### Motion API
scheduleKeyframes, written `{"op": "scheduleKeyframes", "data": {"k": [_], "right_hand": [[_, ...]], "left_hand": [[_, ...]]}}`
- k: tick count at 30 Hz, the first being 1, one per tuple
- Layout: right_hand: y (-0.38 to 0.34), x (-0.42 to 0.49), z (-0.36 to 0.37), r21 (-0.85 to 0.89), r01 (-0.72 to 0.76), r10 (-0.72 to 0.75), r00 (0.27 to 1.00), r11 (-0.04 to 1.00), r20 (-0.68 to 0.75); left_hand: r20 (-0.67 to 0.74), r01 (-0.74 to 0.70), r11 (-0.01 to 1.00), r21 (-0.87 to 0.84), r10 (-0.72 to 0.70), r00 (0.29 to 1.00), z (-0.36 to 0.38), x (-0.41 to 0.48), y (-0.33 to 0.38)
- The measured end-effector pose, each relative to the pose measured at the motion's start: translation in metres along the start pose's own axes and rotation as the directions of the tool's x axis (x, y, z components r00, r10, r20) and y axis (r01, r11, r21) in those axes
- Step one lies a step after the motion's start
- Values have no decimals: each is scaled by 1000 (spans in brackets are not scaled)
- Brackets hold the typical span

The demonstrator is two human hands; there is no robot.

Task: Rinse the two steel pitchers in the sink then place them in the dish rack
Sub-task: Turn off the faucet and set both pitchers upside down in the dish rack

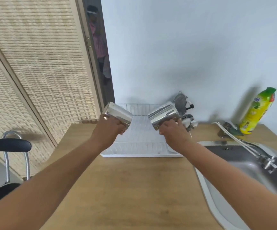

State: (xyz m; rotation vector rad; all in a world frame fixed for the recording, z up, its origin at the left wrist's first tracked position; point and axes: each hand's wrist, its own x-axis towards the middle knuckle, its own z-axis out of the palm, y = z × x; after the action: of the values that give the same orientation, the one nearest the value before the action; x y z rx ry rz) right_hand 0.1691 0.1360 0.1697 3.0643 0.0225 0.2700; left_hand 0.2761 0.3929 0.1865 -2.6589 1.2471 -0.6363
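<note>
Left hand [108, 128]: clenched around the left pitcher [117, 114], held in the air above the left part of the rack [141, 146]; the arm reached in from the lower left.
Left pitcher: steel, tilted over with its base pointing up and to the left, its lower end toward the rack; it did not touch the rack.
Right hand [173, 132]: gripped the right pitcher [164, 114] from below, above the right part of the rack; the arm reached in from the lower right.
Right pitcher: steel, tilted, with one end up toward the wall [184, 47] and the other down by the fingers; blurred, so the handle could not be made out.
Pitchers together: side by side, apart from each other, both over the rack.
Rack: white, on the wooden counter [126, 188] against the wall, just left of the sink [244, 165].
Utensils [183, 103]: standing at the rack's far right corner, behind the right pitcher.
Sink: steel, set into the counter on the right, with the tap [267, 161] reaching over the basin.
Bottle [257, 110]: yellow and green, upright behind the sink by the wall.
Chair [12, 145]: black back on a metal frame, left of the counter.
</note>
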Motion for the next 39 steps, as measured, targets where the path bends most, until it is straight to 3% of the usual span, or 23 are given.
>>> {"op": "scheduleKeyframes", "data": {"k": [4,6,10,13,19,25,30,33,37,39], "right_hand": [[-2,15,11,-389,184,-164,983,903,84],[0,22,18,-485,223,-216,974,846,70],[-2,38,31,-542,320,-290,946,777,143],[-3,48,40,-581,316,-270,948,750,167],[-2,56,52,-524,345,-258,937,779,234],[2,68,54,-441,391,-286,914,807,287],[4,74,48,-376,509,-387,851,774,355],[6,77,43,-277,525,-379,814,805,440],[9,75,41,-163,494,-391,816,854,425],[13,74,44,-29,409,-372,857,912,357]], "left_hand": [[232,-192,929,317,120,965,8,22,5],[304,-284,860,425,160,939,13,31,11],[429,-420,745,519,198,881,18,48,23],[500,-477,678,560,183,847,15,59,34],[596,-553,587,591,144,790,26,72,60],[664,-574,609,547,103,741,54,80,78],[685,-639,623,451,217,695,58,87,77],[677,-648,667,368,286,678,57,90,72],[550,-571,801,179,399,734,62,93,61],[427,-464,884,66,395,813,60,97,52]]}}
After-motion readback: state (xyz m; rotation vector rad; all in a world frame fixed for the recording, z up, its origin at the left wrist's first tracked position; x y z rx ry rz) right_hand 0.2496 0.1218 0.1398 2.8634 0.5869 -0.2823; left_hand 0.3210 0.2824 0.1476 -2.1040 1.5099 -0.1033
